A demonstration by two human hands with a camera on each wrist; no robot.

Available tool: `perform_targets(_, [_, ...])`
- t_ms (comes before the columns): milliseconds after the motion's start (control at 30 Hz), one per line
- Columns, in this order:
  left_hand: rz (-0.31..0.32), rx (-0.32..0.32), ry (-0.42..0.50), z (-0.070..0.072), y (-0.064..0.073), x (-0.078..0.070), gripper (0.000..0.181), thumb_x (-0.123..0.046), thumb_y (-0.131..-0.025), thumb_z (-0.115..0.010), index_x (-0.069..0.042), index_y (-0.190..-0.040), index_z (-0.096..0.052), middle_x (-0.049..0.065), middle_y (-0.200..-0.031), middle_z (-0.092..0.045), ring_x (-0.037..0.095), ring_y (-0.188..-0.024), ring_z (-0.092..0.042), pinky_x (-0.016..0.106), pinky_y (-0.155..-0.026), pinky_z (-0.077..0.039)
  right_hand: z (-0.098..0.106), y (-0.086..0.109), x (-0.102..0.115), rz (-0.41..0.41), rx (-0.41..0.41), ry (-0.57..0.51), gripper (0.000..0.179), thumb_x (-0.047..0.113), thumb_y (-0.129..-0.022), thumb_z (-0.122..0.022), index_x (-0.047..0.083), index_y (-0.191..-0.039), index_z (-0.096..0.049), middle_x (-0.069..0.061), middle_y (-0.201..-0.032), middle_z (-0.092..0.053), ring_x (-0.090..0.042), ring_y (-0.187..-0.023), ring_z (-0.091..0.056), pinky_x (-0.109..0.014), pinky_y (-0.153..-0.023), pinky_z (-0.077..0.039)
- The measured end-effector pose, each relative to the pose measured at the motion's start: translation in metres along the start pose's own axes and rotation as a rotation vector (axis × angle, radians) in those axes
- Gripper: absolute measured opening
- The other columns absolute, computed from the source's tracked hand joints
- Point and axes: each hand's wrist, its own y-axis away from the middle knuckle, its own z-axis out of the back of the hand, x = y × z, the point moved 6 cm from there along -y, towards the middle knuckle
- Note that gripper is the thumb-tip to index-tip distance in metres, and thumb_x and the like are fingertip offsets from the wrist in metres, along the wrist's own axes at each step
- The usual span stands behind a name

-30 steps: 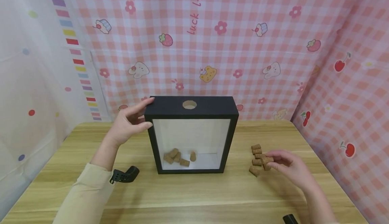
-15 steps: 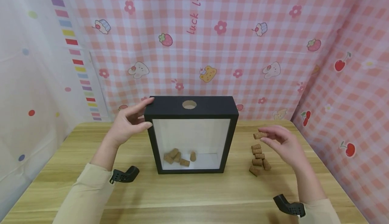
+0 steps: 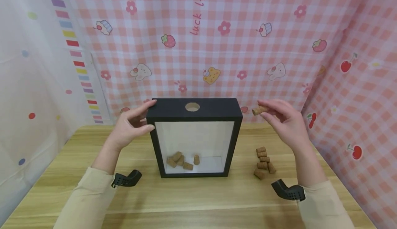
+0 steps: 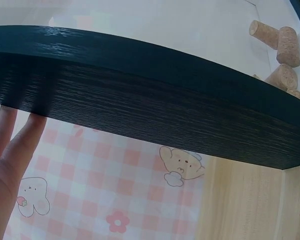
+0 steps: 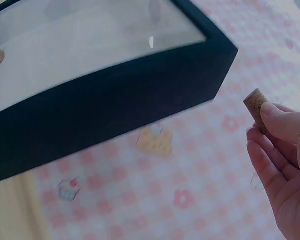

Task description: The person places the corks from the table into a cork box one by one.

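Observation:
A black-framed display box with a clear front and a round hole in its top stands upright on the wooden table. At its upper left corner my left hand holds the frame, thumb on the front and fingers over the top and behind; fingertips touch the back edge in the left wrist view. My right hand pinches a cork in the air, right of the box's top and apart from it. The same cork sticks out past the thumb in the right wrist view.
Several corks lie on the white floor inside the box, mostly at the left. More loose corks lie in a group on the table right of the box. A pink checked curtain hangs close behind.
My right hand has lifted a cork off the group at the right and carried it up and slightly left, level with the box's top. My left hand stays on the corner.

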Motion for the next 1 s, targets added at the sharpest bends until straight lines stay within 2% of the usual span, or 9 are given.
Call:
perform_targets(200, [0.007,-0.002,-0.012,0.0,0.001,0.001,0.067,0.013,-0.085,-0.068,-0.01,-0.146,-0.051,0.0,-0.15,-0.046,0.01,-0.125,-0.055,0.024,-0.088,-0.052,-0.008,-0.026,0.023,0.051,-0.009,-0.053,0.037,-0.018,-0.082,-0.069,-0.007,-0.118,-0.07,-0.012,-0.113,-0.067,-0.011,-0.1,-0.061,-0.019,-0.086,-0.05])
perform_targets(333, [0.004,-0.004,-0.008,0.0,0.001,0.0,0.067,0.013,-0.085,-0.067,-0.009,-0.146,-0.051,0.0,-0.151,-0.045,0.01,-0.129,-0.051,0.024,-0.091,-0.051,-0.02,-0.041,0.037,0.093,0.035,-0.075,0.039,-0.022,-0.079,-0.069,-0.009,-0.116,-0.069,-0.015,-0.111,-0.067,-0.014,-0.099,-0.061,-0.021,-0.085,-0.052])
perform_targets(500, [0.015,-0.009,-0.016,0.001,0.002,0.0,0.066,0.011,-0.086,-0.068,-0.01,-0.146,-0.051,0.0,-0.151,-0.045,0.009,-0.128,-0.052,0.024,-0.09,-0.051,-0.04,-0.053,0.05,0.102,0.111,-0.028,0.038,-0.018,-0.081,-0.07,-0.006,-0.117,-0.071,-0.012,-0.111,-0.067,-0.012,-0.096,-0.062,-0.021,-0.085,-0.052])
perform_targets(700, [0.014,-0.011,-0.01,0.0,0.001,-0.001,0.066,0.012,-0.086,-0.068,-0.01,-0.146,-0.051,0.0,-0.151,-0.045,0.009,-0.128,-0.052,0.024,-0.091,-0.051,-0.065,-0.067,0.064,0.155,0.19,-0.004,0.038,-0.011,-0.081,-0.074,0.0,-0.117,-0.073,-0.007,-0.108,-0.069,-0.015,-0.09,-0.062,-0.022,-0.078,-0.051])
perform_targets(900, [0.015,-0.013,-0.012,0.001,0.001,0.0,0.067,0.012,-0.085,-0.068,-0.01,-0.146,-0.051,0.0,-0.151,-0.044,0.009,-0.128,-0.051,0.025,-0.093,-0.05,-0.086,-0.078,0.069,0.188,0.247,0.023,0.038,-0.005,-0.082,-0.077,0.005,-0.118,-0.074,-0.005,-0.112,-0.069,-0.015,-0.101,-0.062,-0.026,-0.083,-0.052])
perform_targets(1000, [0.009,-0.01,-0.002,0.001,0.001,-0.001,0.067,0.012,-0.085,-0.068,-0.009,-0.146,-0.051,0.0,-0.151,-0.045,0.009,-0.129,-0.051,0.025,-0.093,-0.049,-0.095,-0.082,0.07,0.197,0.276,0.057,0.036,-0.001,-0.084,-0.077,0.007,-0.119,-0.074,-0.005,-0.113,-0.069,-0.015,-0.101,-0.062,-0.029,-0.083,-0.052])
